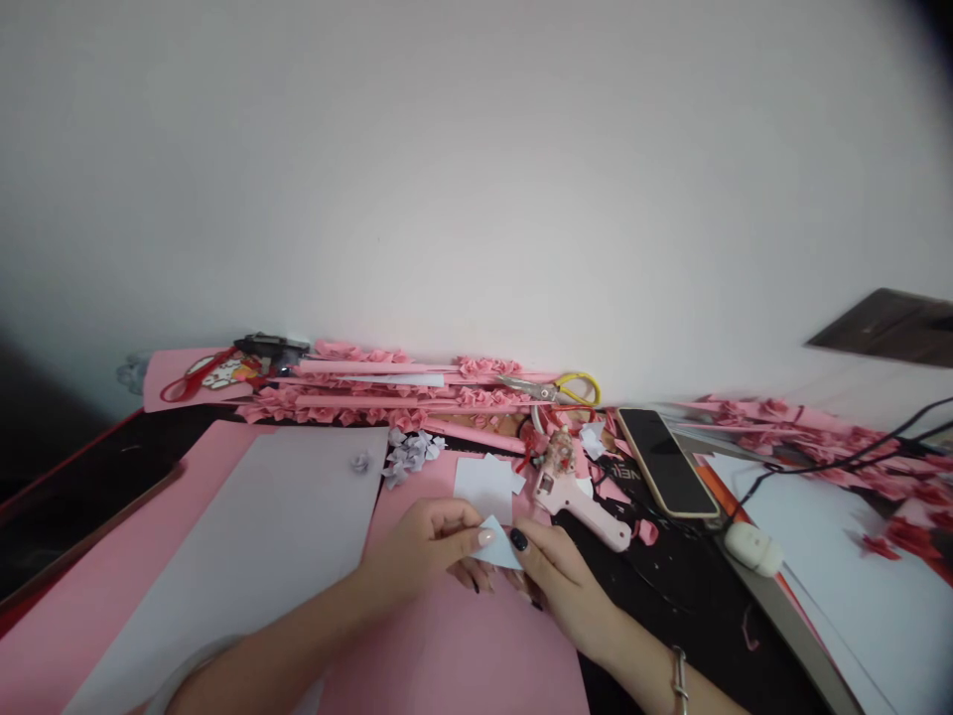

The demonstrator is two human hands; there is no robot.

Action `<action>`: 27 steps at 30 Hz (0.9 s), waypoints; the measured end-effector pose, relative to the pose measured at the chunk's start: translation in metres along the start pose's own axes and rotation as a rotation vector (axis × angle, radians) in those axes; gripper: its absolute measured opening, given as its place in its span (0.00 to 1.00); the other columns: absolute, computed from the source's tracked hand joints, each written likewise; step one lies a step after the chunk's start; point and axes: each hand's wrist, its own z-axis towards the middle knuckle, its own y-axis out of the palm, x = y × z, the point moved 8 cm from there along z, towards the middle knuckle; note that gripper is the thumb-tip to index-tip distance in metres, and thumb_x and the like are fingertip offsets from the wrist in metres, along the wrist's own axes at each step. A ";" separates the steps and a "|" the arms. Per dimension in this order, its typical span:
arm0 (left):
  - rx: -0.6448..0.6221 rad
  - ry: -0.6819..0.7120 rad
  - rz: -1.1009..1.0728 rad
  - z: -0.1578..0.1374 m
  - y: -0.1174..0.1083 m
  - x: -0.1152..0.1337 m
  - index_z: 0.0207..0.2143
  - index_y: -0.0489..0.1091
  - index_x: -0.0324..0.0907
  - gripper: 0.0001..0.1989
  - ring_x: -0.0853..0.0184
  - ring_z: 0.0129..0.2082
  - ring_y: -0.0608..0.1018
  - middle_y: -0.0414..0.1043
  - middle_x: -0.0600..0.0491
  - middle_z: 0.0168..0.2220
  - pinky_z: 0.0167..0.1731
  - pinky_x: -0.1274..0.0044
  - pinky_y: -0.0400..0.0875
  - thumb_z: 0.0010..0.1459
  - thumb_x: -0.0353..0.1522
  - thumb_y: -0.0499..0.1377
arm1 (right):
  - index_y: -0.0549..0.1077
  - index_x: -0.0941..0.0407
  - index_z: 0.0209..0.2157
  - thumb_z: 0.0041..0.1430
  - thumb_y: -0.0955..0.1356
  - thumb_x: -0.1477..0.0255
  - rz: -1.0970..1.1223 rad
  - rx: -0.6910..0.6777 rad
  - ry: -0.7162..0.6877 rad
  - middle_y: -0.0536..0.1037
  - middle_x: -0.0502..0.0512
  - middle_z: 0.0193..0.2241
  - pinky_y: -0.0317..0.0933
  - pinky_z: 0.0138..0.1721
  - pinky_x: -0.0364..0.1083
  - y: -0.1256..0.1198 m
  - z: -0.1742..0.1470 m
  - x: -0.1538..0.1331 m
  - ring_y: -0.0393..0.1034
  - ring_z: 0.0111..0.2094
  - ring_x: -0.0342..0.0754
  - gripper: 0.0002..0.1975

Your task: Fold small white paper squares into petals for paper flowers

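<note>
Between my two hands is a small folded piece of white paper (497, 546), roughly triangular with its point upward. My left hand (436, 541) pinches its left side between thumb and fingers. On the other side my right hand (562, 571) grips it, the dark-nailed thumb lying on the paper. Both hands are above a pink paper sheet (454, 655). Just beyond them lie white paper squares (482, 484). A cluster of small white paper flowers (412, 454) sits to the left, with a single white flower (360, 461) on a large white sheet (298, 526).
A pink glue gun (585, 506) lies right of my hands, near a phone (665, 462) and a white earbud case (753, 549). Yellow-handled scissors (577, 389) rest on pink paper-flower stems (372, 402) along the wall. Black cables (826, 462) cross white paper (834, 556) at right.
</note>
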 end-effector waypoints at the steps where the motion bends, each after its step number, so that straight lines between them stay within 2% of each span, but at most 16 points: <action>1: -0.009 -0.015 -0.015 0.000 0.000 -0.001 0.28 0.70 0.37 0.14 0.68 0.23 0.79 0.76 0.53 0.22 0.26 0.78 0.72 0.52 0.41 0.62 | 0.63 0.57 0.25 0.66 0.57 0.59 0.038 -0.006 0.008 0.59 0.45 0.17 0.44 0.20 0.42 0.000 0.000 0.002 0.49 0.18 0.40 0.20; 5: -0.034 -0.051 -0.044 0.000 -0.001 -0.004 0.29 0.71 0.37 0.13 0.67 0.24 0.80 0.78 0.51 0.24 0.25 0.79 0.72 0.52 0.40 0.62 | 0.64 0.57 0.25 0.65 0.58 0.58 0.136 -0.027 0.028 0.60 0.46 0.18 0.44 0.20 0.41 0.000 0.000 0.007 0.50 0.18 0.40 0.20; 9: -0.022 -0.076 -0.057 -0.001 -0.004 -0.003 0.29 0.71 0.37 0.13 0.66 0.24 0.80 0.78 0.51 0.24 0.25 0.79 0.72 0.52 0.40 0.62 | 0.62 0.57 0.26 0.64 0.60 0.59 0.109 -0.011 0.024 0.60 0.45 0.18 0.45 0.19 0.40 0.001 0.001 0.007 0.50 0.18 0.39 0.18; 14: 0.003 -0.122 -0.053 -0.003 -0.007 0.001 0.32 0.73 0.38 0.13 0.68 0.25 0.80 0.78 0.52 0.24 0.28 0.79 0.71 0.49 0.38 0.65 | 0.62 0.55 0.36 0.62 0.63 0.70 0.024 0.130 -0.043 0.65 0.48 0.26 0.53 0.25 0.41 -0.006 0.000 -0.003 0.57 0.24 0.42 0.04; 17: 0.007 -0.150 -0.065 -0.003 -0.008 0.001 0.33 0.72 0.38 0.13 0.69 0.24 0.79 0.78 0.54 0.24 0.28 0.79 0.71 0.47 0.37 0.66 | 0.65 0.54 0.40 0.59 0.64 0.76 -0.086 0.175 -0.116 0.67 0.50 0.30 0.57 0.30 0.43 -0.010 0.000 -0.013 0.61 0.29 0.45 0.07; 20: -0.007 -0.163 -0.064 -0.003 -0.008 0.000 0.33 0.71 0.38 0.13 0.69 0.24 0.79 0.77 0.54 0.24 0.27 0.79 0.70 0.47 0.36 0.66 | 0.71 0.54 0.37 0.56 0.64 0.80 -0.206 0.146 -0.163 0.66 0.52 0.32 0.57 0.31 0.44 -0.010 0.002 -0.018 0.62 0.31 0.46 0.09; 23: -0.024 -0.152 -0.048 -0.003 -0.007 -0.001 0.35 0.70 0.38 0.14 0.68 0.24 0.79 0.77 0.54 0.24 0.27 0.79 0.70 0.48 0.36 0.65 | 0.74 0.54 0.32 0.54 0.65 0.82 -0.216 0.128 -0.162 0.65 0.52 0.33 0.56 0.28 0.43 -0.011 0.003 -0.017 0.61 0.29 0.44 0.10; 27: -0.033 -0.144 -0.022 -0.002 -0.008 -0.003 0.40 0.69 0.37 0.17 0.68 0.24 0.79 0.77 0.54 0.24 0.26 0.79 0.70 0.49 0.35 0.64 | 0.76 0.54 0.30 0.53 0.68 0.79 -0.200 0.136 -0.160 0.65 0.52 0.31 0.57 0.30 0.43 -0.013 0.002 -0.014 0.63 0.31 0.46 0.06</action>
